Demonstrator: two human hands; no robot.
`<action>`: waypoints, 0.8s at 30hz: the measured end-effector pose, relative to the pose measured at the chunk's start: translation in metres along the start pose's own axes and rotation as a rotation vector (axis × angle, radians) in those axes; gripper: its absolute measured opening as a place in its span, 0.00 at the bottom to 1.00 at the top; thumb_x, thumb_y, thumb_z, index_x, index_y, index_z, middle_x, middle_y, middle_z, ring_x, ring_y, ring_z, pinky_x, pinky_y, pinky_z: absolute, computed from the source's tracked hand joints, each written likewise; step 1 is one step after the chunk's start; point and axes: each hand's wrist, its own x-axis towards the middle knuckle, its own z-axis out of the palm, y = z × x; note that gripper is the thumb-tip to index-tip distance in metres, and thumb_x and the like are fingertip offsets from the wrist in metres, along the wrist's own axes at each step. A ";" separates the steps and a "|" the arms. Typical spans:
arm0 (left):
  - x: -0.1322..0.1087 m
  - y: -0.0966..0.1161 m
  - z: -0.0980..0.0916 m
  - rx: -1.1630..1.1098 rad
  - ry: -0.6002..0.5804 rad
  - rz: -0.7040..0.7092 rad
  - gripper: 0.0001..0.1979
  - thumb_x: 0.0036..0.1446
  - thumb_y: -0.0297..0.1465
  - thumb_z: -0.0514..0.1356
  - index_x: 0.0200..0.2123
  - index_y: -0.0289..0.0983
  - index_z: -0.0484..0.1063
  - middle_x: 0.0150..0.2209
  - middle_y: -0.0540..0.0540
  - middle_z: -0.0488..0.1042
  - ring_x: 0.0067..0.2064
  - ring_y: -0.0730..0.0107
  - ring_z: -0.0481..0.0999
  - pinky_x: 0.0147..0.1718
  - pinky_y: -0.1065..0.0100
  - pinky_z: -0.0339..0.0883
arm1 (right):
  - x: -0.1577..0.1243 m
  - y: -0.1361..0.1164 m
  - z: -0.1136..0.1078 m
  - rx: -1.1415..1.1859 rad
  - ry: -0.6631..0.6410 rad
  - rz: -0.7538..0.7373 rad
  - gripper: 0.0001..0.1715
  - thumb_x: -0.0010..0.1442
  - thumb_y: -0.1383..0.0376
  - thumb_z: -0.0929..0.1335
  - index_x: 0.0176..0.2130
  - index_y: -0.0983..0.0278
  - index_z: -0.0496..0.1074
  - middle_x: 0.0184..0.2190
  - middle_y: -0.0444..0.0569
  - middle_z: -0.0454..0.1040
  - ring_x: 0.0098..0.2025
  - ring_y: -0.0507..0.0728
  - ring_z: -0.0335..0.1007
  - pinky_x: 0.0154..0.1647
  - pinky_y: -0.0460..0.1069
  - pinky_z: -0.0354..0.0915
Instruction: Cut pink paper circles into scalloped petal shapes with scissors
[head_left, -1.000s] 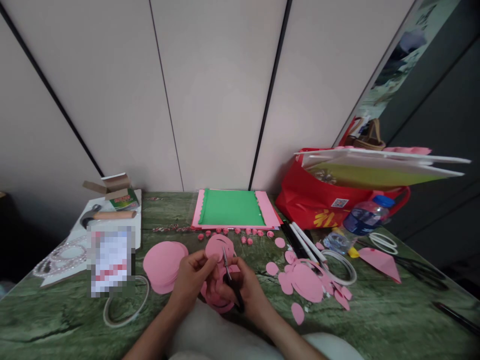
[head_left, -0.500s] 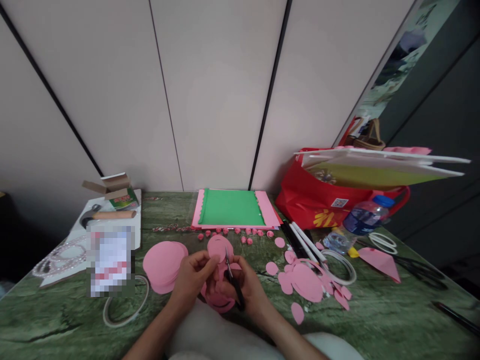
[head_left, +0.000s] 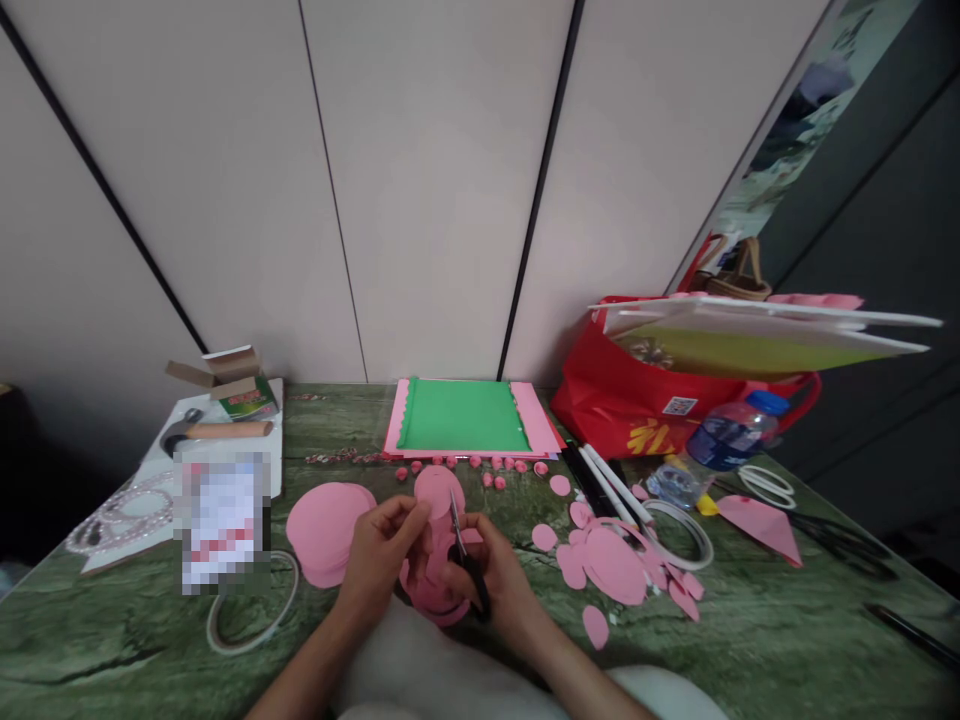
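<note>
My left hand [head_left: 388, 545] pinches the left edge of a pink paper circle [head_left: 441, 489] near the front middle of the table. In my right hand [head_left: 489, 570] is a pair of scissors [head_left: 470, 572] with black handles, its blades pointing up and away over the paper. The fingers partly hide where the blades meet the circle. More pink paper [head_left: 439, 603] lies below and between my hands. Just left of my left hand rests a stack of pink paper circles [head_left: 324, 533].
Pink paper scraps [head_left: 613, 565] and a tape roll [head_left: 679, 535] lie to the right, near a plastic bottle [head_left: 731, 435] and a red bag [head_left: 626, 395]. Green card [head_left: 465, 415] lies at the back, with small pink rolls [head_left: 496, 463] before it. Another tape roll [head_left: 253, 605] lies left.
My left hand has shifted slightly on the paper, and the pink circle's upper edge sits a little higher. The scissors have barely moved in my right hand.
</note>
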 end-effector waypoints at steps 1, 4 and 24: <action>0.000 0.000 0.001 0.031 -0.006 -0.001 0.16 0.45 0.41 0.63 0.19 0.36 0.65 0.13 0.56 0.67 0.10 0.80 0.62 0.07 0.78 0.54 | 0.000 -0.001 0.000 0.002 -0.004 -0.001 0.29 0.37 0.59 0.76 0.33 0.60 0.57 0.15 0.33 0.63 0.15 0.46 0.53 0.17 0.41 0.49; -0.001 -0.002 0.002 0.133 -0.023 0.010 0.16 0.45 0.41 0.63 0.18 0.35 0.65 0.13 0.55 0.67 0.10 0.79 0.63 0.07 0.77 0.54 | -0.001 -0.002 0.001 0.018 -0.035 -0.025 0.28 0.38 0.59 0.76 0.32 0.59 0.56 0.16 0.34 0.65 0.15 0.47 0.54 0.17 0.42 0.49; 0.000 -0.002 0.000 0.172 -0.038 -0.018 0.16 0.45 0.41 0.62 0.18 0.36 0.63 0.09 0.57 0.62 0.08 0.80 0.58 0.06 0.79 0.48 | 0.002 0.004 -0.003 0.027 0.000 0.011 0.29 0.36 0.59 0.76 0.32 0.60 0.57 0.19 0.37 0.69 0.18 0.47 0.59 0.20 0.43 0.52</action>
